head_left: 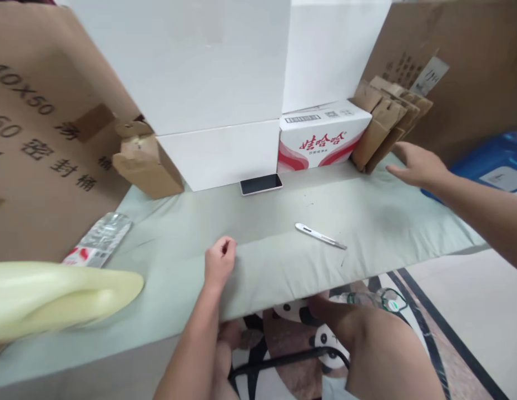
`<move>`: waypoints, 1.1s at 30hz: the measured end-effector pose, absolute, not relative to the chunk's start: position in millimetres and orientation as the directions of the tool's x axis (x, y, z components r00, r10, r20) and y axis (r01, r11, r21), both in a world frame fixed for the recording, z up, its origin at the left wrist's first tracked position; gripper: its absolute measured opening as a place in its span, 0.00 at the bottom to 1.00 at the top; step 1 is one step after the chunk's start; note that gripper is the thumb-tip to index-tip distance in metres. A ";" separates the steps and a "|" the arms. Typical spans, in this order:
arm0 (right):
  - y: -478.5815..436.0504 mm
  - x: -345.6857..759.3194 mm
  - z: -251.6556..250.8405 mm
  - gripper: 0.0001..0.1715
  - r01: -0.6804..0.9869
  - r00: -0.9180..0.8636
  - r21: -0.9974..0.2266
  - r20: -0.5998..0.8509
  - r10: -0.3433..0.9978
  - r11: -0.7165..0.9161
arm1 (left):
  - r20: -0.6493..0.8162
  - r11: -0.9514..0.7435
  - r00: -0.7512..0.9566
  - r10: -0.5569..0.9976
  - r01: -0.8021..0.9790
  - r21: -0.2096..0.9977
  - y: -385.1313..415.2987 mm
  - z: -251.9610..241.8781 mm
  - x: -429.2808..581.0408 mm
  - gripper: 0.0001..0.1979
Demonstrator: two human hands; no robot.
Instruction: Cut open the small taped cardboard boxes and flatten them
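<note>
My left hand [220, 258] rests on the pale green cloth [258, 266], fingers curled into a loose fist with nothing seen in it. At the right, my right hand [417, 164] is held beside the folded brown cardboard pieces [387, 122], its thumb and fingers apart and nothing between them. A white utility knife [320, 235] lies on the cloth between my hands, nearer the front edge. Behind it a phone [261, 184] lies flat, dark screen up, against the white boxes.
Large white boxes [220, 66] and a red-and-white carton [321, 139] line the back. A small cardboard box [148, 164], a plastic bottle [102, 239] and a yellow-green object [66, 300] are at left. A blue container [492, 166] stands at right.
</note>
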State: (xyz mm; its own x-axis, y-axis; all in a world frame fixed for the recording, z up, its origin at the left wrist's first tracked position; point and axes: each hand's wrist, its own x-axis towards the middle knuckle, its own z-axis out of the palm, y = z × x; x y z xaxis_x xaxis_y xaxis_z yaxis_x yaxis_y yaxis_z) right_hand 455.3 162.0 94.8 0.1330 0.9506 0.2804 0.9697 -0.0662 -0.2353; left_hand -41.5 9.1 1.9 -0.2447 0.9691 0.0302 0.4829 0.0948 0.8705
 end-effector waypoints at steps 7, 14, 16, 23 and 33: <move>100.1 273.3 86.1 0.20 0.878 -0.426 -0.168 0.154 0.891 0.449 | 0.063 0.041 -0.293 0.954 0.337 0.941 -10.3 11.7 -81.8 0.13; 125.9 27.4 82.7 0.24 0.559 -0.807 -0.183 0.104 0.581 0.809 | 0.041 0.019 -0.316 0.948 0.184 0.983 -2.1 17.4 -95.4 0.12; 158.0 -32.7 86.1 0.23 0.553 -0.801 -0.209 0.132 0.584 0.807 | 0.022 0.032 -0.311 0.950 0.167 0.986 0.0 16.6 -101.9 0.12; 232.8 -144.0 79.3 0.13 0.662 -0.469 -0.562 0.206 0.859 0.497 | -0.027 0.090 -0.350 0.936 0.165 0.982 -2.4 12.5 -120.0 0.11; 95.9 35.6 65.4 0.12 0.311 -0.485 -0.658 0.511 0.710 0.686 | 0.548 -0.460 -0.798 0.250 0.400 0.793 -11.3 1.2 -117.4 0.12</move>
